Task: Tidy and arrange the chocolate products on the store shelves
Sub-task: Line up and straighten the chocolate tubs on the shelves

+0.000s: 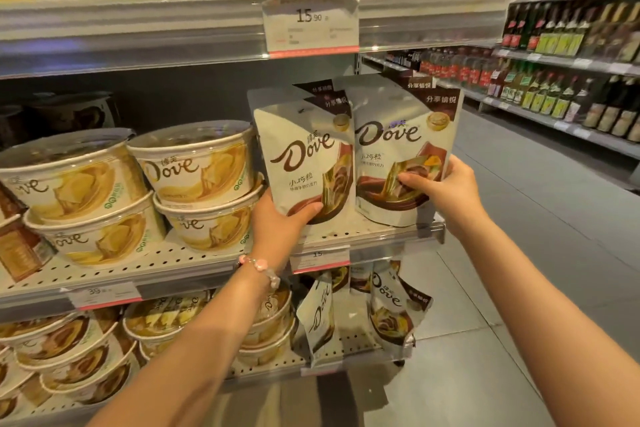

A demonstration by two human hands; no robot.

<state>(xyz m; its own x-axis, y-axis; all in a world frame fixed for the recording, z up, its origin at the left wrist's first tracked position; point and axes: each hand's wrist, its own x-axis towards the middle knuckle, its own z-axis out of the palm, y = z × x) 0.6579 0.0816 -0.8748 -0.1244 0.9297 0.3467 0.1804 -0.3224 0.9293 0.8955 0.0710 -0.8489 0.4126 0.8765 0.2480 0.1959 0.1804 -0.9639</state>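
Observation:
Two white Dove chocolate pouches stand upright side by side at the right end of the middle shelf (381, 232). My left hand (280, 222) grips the lower left corner of the left pouch (304, 149), thumb across its front. My right hand (446, 187) grips the lower right part of the right pouch (398, 156), thumb on the front and fingers behind its right edge. More pouches of the same kind stand behind each front one, mostly hidden.
Cream Dove tubs (194, 156) are stacked two high left of the pouches. The shelf below holds more tubs (266, 322) and leaning Dove pouches (391, 308). A price tag (310, 24) hangs on the upper shelf rail. Bottle shelves (571, 80) line the aisle to the right.

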